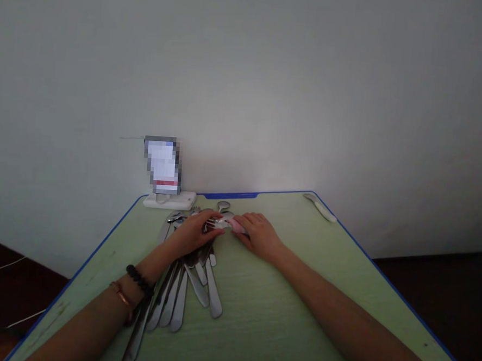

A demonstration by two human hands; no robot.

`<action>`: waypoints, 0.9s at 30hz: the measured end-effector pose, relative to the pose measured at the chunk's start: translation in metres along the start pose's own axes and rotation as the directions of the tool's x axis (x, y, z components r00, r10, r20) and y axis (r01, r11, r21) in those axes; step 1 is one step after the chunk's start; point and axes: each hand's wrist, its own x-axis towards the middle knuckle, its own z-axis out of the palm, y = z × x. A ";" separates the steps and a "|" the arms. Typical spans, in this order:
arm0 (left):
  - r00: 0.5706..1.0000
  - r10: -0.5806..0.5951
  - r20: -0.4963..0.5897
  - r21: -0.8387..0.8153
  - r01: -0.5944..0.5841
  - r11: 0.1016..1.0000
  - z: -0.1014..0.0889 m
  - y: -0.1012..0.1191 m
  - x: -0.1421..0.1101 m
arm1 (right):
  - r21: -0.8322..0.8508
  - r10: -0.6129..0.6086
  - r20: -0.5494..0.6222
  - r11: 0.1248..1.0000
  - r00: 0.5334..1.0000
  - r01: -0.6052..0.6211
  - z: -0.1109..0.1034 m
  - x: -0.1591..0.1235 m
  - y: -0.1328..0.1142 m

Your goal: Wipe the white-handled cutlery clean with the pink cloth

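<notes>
My right hand is closed around the pink handle of what looks like a small fork, held low above the table. The fork's metal tines point left, between the thumb and fingers of my left hand, which are curled round that end. Beneath my left hand and wrist lies a fanned pile of metal cutlery, handles towards me, its middle hidden. Spoon bowls show at the pile's far side. Just beyond my hands is another spoon head.
A blurred phone-like screen stands on a white base at the back left. A white-handled utensil lies by the far right edge. The green table has blue edging and meets the wall behind.
</notes>
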 end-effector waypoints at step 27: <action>0.986 0.114 -0.122 -0.060 -0.122 0.991 0.001 -0.001 -0.003 | 0.191 0.006 -0.013 0.982 1.000 -0.004 -0.001 0.006 -0.004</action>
